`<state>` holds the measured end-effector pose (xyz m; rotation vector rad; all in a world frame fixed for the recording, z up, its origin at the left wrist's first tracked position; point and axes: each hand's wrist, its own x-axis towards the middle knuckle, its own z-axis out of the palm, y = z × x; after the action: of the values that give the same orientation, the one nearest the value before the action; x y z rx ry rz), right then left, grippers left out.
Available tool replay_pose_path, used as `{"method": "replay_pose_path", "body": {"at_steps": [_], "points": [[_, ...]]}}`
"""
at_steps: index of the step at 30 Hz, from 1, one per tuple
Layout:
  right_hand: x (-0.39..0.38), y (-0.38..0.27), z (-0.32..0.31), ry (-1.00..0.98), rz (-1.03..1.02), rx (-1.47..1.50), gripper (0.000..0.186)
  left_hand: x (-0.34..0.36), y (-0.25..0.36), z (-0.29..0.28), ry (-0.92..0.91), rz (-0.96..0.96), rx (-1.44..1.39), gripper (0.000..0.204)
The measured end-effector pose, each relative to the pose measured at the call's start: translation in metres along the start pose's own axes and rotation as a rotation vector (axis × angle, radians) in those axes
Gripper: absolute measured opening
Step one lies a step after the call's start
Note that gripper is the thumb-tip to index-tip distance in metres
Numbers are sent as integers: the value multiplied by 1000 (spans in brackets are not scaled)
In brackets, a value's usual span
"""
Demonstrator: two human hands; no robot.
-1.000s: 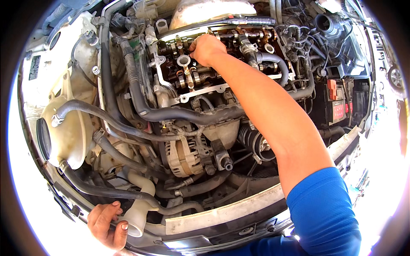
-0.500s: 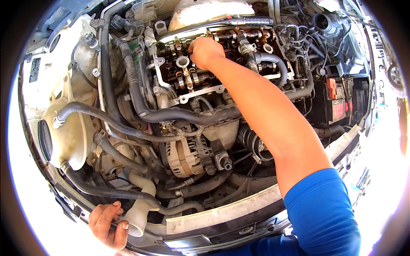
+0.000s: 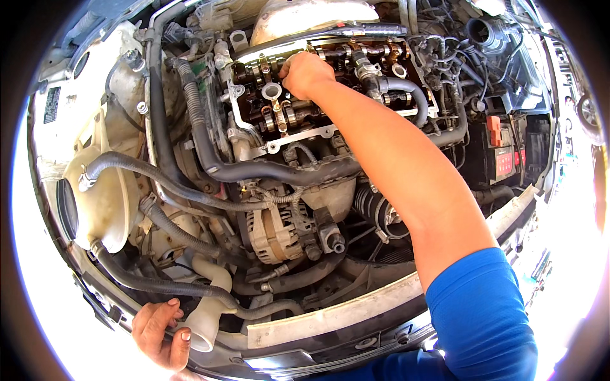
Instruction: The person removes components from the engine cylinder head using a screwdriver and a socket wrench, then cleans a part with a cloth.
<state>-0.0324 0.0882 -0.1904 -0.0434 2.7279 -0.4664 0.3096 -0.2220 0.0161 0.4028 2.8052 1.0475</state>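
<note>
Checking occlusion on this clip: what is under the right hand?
Beside the right hand, metal shafts and a round metal fitting show in the engine. Whatever lies directly under the hand is covered.

You get strong light: it burns the surroundings white at both sides, glares off the domed silver metal cover (image 3: 311, 19) and glints on the shiny metal camshafts (image 3: 269, 122). Your black-rimmed fisheye view bends straight edges; shadow darkens gaps below the thick, bent black hose (image 3: 298, 174).
</note>
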Motion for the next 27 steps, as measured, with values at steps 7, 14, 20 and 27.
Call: {"method": "replay_pose_path", "body": {"at_steps": [7,14,20,27], "points": [[2,-1,-4,-23,99,73,18,-1,1,2,40,-48,53,42],[22,19,-1,-32,-219,-29,23,2,2,4,76,-112,3,48],[32,19,-4,-190,1,541,25,5,6,4,168,-104,40,30],[4,14,-33,-281,190,947,21,71,57,-14,93,68,172,20]]}}
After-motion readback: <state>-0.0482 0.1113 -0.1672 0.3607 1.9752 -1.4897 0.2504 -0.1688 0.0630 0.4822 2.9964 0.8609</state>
